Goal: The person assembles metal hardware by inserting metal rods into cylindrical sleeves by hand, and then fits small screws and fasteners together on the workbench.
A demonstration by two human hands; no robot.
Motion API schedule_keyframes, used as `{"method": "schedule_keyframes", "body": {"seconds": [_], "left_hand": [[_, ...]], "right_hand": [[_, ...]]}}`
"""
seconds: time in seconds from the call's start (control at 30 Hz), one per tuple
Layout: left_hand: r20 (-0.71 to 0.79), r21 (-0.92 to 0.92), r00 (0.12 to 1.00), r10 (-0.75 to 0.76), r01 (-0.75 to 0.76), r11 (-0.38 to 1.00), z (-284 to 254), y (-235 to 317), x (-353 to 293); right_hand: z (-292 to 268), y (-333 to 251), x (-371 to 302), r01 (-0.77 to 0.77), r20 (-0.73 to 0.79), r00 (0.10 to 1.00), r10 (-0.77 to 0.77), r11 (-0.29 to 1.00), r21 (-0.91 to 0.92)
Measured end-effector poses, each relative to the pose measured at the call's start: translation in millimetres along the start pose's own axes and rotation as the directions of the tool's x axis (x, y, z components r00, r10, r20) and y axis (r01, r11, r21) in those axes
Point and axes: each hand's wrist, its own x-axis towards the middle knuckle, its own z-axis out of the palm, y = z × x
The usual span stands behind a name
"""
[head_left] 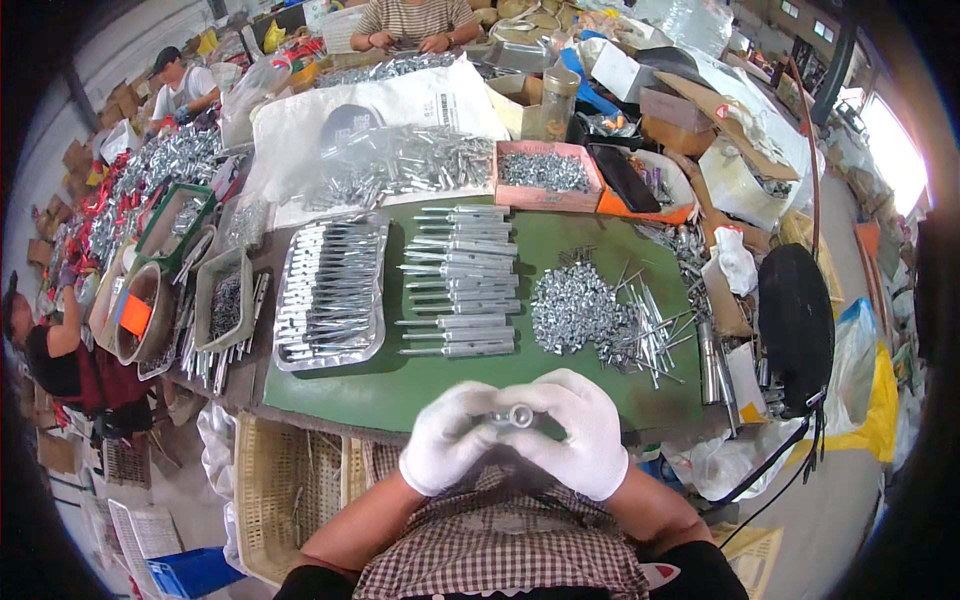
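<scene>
Fingers of your left hand (447,437) and right hand (583,425) grip a metal piece (519,415) at the near edge of the green mat (330,393). A loosened pinch could drop it off that edge. Print marks the white sheet (285,135) and pink box (547,197) at the mat's far side.

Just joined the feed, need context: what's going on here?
A person in white gloves holds a metal part between the left hand and right hand, at the near edge of a green work surface. Beyond the hands lies a column of metal parts, with a filled tray to its left. To its right are a heap of small metal pieces and loose thin rods.
</scene>
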Motion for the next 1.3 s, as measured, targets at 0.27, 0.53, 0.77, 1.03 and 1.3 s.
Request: {"method": "schedule_keyframes", "body": {"seconds": [0.27, 0.53, 0.77, 1.03, 1.3], "left_hand": [[0.071, 0.868, 0.980, 0.184, -0.152, 0.473, -35.7, -27.1, 82.7], [0.174, 0.882, 0.966, 0.191, -0.239, 0.406, -19.8, -28.2, 110.3], [-0.102, 0.430, 0.981, 0.163, -0.105, 0.897, 31.8, -11.1, 190.0], [-0.387, 0.216, 0.921, 0.055, 0.032, 0.976, 72.6, -70.7, 195.9], [-0.477, -0.094, 0.873, -0.101, 0.063, 0.994, 53.7, -76.9, 207.6]], "right_hand": [[-9.1, 28.3, -10.3, -0.171, -0.173, 0.972, 0.160, 0.984, -0.053], [-44.5, 69.0, -4.6, -0.209, -0.190, 0.969, 0.158, 0.936, -0.285], [-85.5, 168.2, 59.0, -0.282, -0.200, 0.958, 0.206, 0.805, -0.521], [-80.2, 226.4, 96.7, -0.064, -0.006, 0.997, 0.079, 0.750, -0.658], [-69.6, 214.8, 137.2, -0.111, 0.166, 0.941, 0.294, 0.735, -0.669]]}}
